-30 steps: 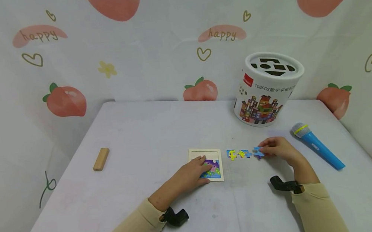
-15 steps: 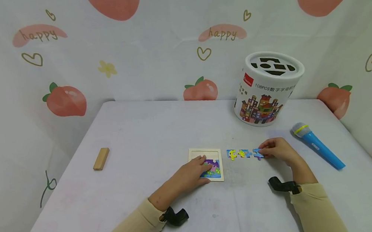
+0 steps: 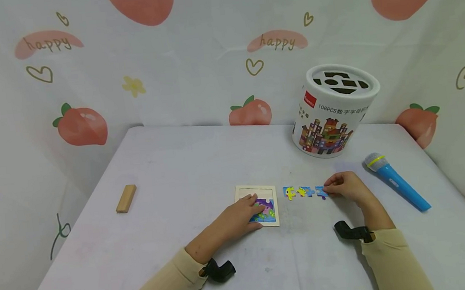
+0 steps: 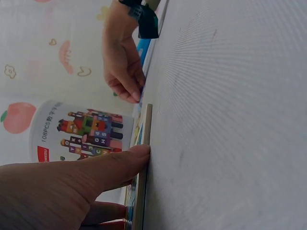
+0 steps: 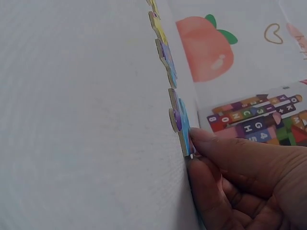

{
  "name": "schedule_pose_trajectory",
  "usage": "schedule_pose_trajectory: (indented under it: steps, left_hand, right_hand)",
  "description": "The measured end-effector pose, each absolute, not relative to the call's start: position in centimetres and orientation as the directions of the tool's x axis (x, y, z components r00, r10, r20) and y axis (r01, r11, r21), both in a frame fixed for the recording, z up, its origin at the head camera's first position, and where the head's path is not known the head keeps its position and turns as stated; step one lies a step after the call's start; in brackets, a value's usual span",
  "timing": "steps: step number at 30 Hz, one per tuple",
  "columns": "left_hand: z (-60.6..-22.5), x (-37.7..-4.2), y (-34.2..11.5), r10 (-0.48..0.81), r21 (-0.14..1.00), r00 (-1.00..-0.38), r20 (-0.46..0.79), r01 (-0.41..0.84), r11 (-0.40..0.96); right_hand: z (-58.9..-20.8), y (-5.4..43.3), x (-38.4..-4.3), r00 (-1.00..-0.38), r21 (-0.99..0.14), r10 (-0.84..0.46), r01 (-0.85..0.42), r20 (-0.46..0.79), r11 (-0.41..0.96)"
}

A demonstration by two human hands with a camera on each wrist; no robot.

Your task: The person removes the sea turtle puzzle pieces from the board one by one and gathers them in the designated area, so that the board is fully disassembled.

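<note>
My left hand (image 3: 237, 217) lies over a small wooden puzzle tray (image 3: 276, 206), its fingers spread on the purple and green picture. In the left wrist view the thumb touches the tray's edge (image 4: 148, 117). Thumb and fingertips of my right hand (image 3: 349, 188) pinch the right end of a blue jigsaw piece (image 5: 183, 125) with a purple knob, low at the tabletop. Left of it, in a row beside the tray, lie a yellow-and-blue piece (image 3: 303, 192) and another yellow piece (image 3: 289, 193). The tray's upper part shows bare wood; the left hand hides some of the picture.
A white tub (image 3: 334, 112) with holes in its lid stands at the back right. A blue toy microphone (image 3: 400, 185) lies right of the right hand. Far left lies a wooden block (image 3: 126, 199). Behind the table (image 3: 192, 167) hangs a peach-print cloth (image 3: 191, 65).
The right hand has shifted the blue jigsaw piece slightly left and toward me, turning it a little, so it lies more in line with the others. The left hand stays on the tray.
</note>
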State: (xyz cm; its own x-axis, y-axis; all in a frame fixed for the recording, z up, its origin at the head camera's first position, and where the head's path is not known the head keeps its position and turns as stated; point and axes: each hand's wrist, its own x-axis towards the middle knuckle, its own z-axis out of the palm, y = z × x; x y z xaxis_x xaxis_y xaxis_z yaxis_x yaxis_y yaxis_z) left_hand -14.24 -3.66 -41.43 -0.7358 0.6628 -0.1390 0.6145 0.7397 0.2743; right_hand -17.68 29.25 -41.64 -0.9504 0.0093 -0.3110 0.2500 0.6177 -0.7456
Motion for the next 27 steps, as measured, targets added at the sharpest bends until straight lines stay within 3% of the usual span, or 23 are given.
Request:
schedule_pose_trajectory:
  steps: [10, 19, 27]
  left_hand:
    - [-41.7, -14.3, -3.8, 0.666, 0.296, -0.737, -0.118, 0.614, 0.732]
    - [-41.7, -14.7, -4.3, 0.671, 0.398, -0.733, -0.110, 0.587, 0.706]
    - [-41.9, -15.2, -4.5, 0.666, 0.465, -0.740, -0.091, 0.560, 0.686]
  right_hand:
    - [-41.5, 29.2, -17.6, -0.952, -0.732, 0.008, 0.242, -0.308, 0.637]
    - [-40.8, 29.2, -17.4, -0.944, -0.715, 0.014, 0.261, -0.331, 0.648]
    - [-39.9, 28.1, -17.5, -0.958, -0.704, -0.017, 0.199, -0.287, 0.682]
